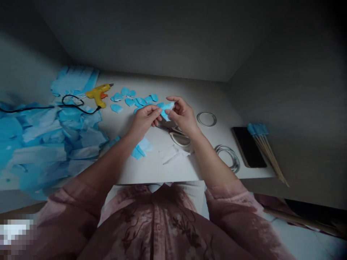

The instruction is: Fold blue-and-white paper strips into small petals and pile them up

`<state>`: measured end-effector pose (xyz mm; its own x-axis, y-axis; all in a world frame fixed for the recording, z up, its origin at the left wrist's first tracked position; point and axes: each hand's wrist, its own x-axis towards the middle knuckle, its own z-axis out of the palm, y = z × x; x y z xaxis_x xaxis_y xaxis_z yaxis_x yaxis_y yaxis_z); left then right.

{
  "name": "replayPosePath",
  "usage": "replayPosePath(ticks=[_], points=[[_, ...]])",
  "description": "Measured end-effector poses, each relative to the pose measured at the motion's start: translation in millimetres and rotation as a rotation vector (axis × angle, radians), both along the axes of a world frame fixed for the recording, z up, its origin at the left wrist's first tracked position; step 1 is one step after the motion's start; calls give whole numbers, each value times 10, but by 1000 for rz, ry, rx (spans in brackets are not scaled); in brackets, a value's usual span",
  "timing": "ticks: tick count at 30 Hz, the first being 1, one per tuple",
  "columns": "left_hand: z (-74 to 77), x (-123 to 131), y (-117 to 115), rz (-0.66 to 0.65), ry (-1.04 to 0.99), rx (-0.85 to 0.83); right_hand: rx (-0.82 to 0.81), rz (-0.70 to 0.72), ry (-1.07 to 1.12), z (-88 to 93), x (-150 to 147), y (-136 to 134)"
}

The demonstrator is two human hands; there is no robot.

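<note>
A small piece of blue-and-white fabric [167,111] is held up between my two hands over the table. My left hand [147,117] pinches its left edge between thumb and fingers. On the other side, my right hand [183,112] grips it with the thumb at its lower edge and the index finger stretched above. Scissors [180,138] lie right below the hands, partly hidden by them. Several cut blue petal-shaped pieces [129,102] are scattered just beyond my left hand. Nearer my body lie a blue scrap [139,150] and white scraps [175,154].
A yellow glue gun [97,96] with a black cord rests at the left, near a large heap of blue sheets [54,141]. To the right are wire coils [206,119] [229,158], a black phone [248,146] and sticks with blue tips [267,148]. Walls enclose the table [151,169].
</note>
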<state>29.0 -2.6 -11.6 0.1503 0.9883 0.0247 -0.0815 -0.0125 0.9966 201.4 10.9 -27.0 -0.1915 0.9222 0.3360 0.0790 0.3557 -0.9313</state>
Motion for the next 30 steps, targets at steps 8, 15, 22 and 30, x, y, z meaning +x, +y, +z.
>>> replayPosePath(ticks=[8, 15, 22, 30], points=[[35, 27, -31, -10, 58, -24, -20, -29, 11, 37, 10, 1], [47, 15, -45, -23, 37, -32, -54, -8, 33, 72, 17, -19], [30, 12, -26, 23, 34, -11, -92, -44, 47, 119, -21, -52], [85, -7, -49, -69, 67, -54, -89, -12, 75, 133, -12, -57]])
